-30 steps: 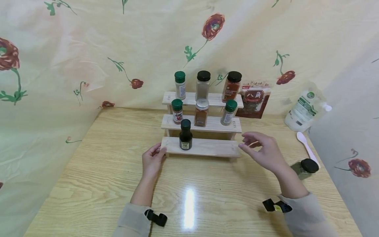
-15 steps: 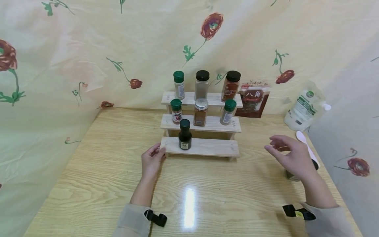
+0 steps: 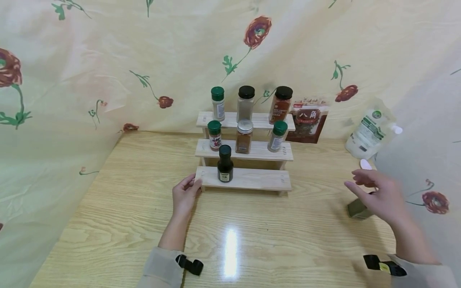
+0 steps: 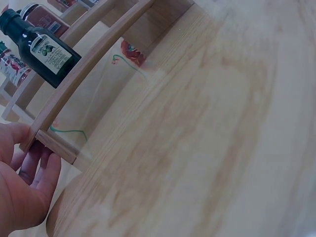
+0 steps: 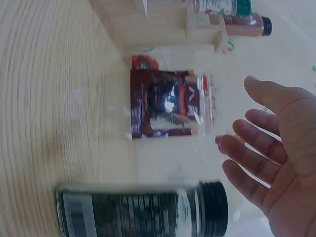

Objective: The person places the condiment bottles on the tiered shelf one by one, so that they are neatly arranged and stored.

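Note:
My left hand [image 3: 185, 195] grips the left end of the bottom step of a three-tier wooden spice rack [image 3: 252, 179], thumb above and fingers below in the left wrist view. A dark bottle [image 3: 225, 164] with a black cap stands on that step; its label shows in the left wrist view [image 4: 49, 54]. Above the table's right side hovers my right hand [image 3: 381, 196], fingers loosely spread and holding nothing. Close by stands a glass jar of dark green contents [image 3: 357, 209], partly covered by that hand; its black lid [image 5: 215, 209] shows in the right wrist view.
On the middle step are a green-capped bottle [image 3: 215, 136], a silver-lidded jar [image 3: 244, 138] and another green-capped bottle [image 3: 277, 138]. Three more containers fill the top step. A brown pouch [image 3: 307, 122], a white pouch [image 3: 369, 134] and a pale spoon [image 3: 365, 164] lie to the right.
My right hand has moved away from the rack's right end, rightward to the jar, and now hides its lid. The left hand stays on the rack, and the rack's bottles stand as before.

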`<state>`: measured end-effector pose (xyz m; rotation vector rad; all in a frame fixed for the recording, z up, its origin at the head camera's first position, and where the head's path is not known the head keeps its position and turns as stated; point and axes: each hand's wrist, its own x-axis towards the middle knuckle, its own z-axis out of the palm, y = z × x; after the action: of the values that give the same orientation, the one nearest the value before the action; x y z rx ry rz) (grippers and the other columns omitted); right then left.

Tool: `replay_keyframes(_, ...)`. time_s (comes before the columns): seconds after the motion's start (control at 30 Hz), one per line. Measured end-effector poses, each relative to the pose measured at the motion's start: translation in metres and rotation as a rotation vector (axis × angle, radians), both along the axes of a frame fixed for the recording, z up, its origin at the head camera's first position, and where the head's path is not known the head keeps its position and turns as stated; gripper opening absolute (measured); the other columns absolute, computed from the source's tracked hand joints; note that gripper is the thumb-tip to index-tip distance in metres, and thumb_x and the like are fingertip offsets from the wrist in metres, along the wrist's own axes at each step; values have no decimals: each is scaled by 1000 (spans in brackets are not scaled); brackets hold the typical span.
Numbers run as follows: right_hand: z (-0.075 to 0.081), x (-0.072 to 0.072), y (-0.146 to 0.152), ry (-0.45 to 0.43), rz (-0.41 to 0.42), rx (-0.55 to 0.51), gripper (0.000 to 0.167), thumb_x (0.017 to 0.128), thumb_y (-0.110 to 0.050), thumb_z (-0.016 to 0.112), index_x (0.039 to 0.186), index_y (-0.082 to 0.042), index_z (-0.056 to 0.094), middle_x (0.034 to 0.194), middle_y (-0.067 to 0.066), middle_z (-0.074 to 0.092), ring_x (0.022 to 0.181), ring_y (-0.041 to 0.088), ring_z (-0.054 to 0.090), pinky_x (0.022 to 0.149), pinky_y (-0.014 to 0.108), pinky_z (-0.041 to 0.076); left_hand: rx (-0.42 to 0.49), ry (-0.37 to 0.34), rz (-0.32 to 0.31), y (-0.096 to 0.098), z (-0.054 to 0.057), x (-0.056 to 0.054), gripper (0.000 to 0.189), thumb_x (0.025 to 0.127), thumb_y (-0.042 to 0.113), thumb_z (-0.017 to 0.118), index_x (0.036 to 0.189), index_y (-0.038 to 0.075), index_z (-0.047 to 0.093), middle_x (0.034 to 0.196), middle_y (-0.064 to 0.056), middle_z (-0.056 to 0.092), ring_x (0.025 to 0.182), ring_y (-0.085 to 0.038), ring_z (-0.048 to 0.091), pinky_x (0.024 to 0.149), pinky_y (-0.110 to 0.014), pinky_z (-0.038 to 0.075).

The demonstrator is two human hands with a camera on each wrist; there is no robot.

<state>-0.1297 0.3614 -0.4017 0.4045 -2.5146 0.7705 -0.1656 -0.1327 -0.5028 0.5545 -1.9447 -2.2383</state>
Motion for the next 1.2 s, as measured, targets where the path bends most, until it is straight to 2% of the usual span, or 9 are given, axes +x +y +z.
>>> replay_keyframes(0.07, 0, 2, 7, 3, -11, 6, 35, 75, 0, 85, 108, 4, 73, 88, -8, 69, 85, -21, 50, 78, -3, 39, 2, 5, 0, 0, 0, 0, 36, 91, 5, 75, 125, -5, 68, 91, -3, 61, 79, -6, 63, 72, -19, 60)
replay_keyframes(0.17, 0, 5, 17, -11, -36, 5, 36, 75, -2, 86, 109, 4, 73, 89, -13, 66, 86, -23, 48, 76, -3, 38, 3, 7, 0, 0, 0, 0, 35, 92, 4, 75, 125, -5, 68, 91, -3, 61, 78, -6, 63, 72, -19, 60)
replay_keyframes(0.37, 2, 12, 34, -59, -91, 66, 36, 77, -9, 88, 106, 5, 72, 92, 23, 72, 86, -28, 42, 70, -3, 38, 0, 0, -12, 0, 0, 0, 35, 92, 4, 74, 125, -5, 67, 92, -4, 62, 78, -6, 63, 72, -18, 60)
replay_keyframes(0.53, 4, 17, 44, -125, -135, 108, 41, 77, -14, 89, 106, 6, 70, 95, 26, 71, 85, -28, 38, 66, -3, 39, -3, 3, -11, 0, -1, 0, 36, 92, 5, 74, 126, -5, 67, 93, -4, 61, 79, -6, 63, 72, -18, 60)
replay_keyframes(0.67, 2, 19, 52, -201, -120, 128, 43, 78, -18, 89, 108, 7, 70, 97, 27, 70, 83, -26, 40, 60, 0, 41, 1, 3, -5, 0, 1, 0, 35, 92, 5, 74, 125, -5, 68, 93, -4, 61, 79, -6, 63, 73, -18, 60)
replay_keyframes(0.83, -5, 17, 58, -232, -86, 193, 41, 78, -22, 89, 105, 5, 73, 97, 26, 71, 73, -10, 55, 53, 8, 46, 4, 1, 5, 0, 1, 1, 35, 92, 4, 74, 125, -5, 67, 91, -4, 62, 78, -5, 63, 71, -18, 60)
replay_keyframes(0.97, -6, 16, 58, -239, -87, 229, 45, 74, -27, 92, 104, 3, 74, 96, 25, 71, 70, 17, 65, 48, 18, 47, 4, 0, 11, -1, 1, 1, 36, 92, 5, 75, 125, -5, 68, 91, -3, 63, 77, -5, 63, 71, -18, 60)
replay_keyframes(1.07, -8, 17, 59, -290, -86, 237, 52, 71, -29, 94, 106, 3, 73, 92, 22, 70, 69, 12, 61, 46, 22, 43, 2, 1, 5, -1, 0, 1, 36, 92, 6, 75, 125, -4, 68, 90, -3, 63, 78, -6, 63, 71, -18, 60)
replay_keyframes(1.2, -10, 18, 61, -381, -75, 224, 54, 73, -28, 93, 109, 4, 72, 94, 19, 69, 69, -6, 49, 47, 23, 41, -2, 3, 0, 0, 0, 1, 35, 92, 6, 75, 125, -4, 68, 91, -3, 63, 78, -6, 62, 72, -18, 60)
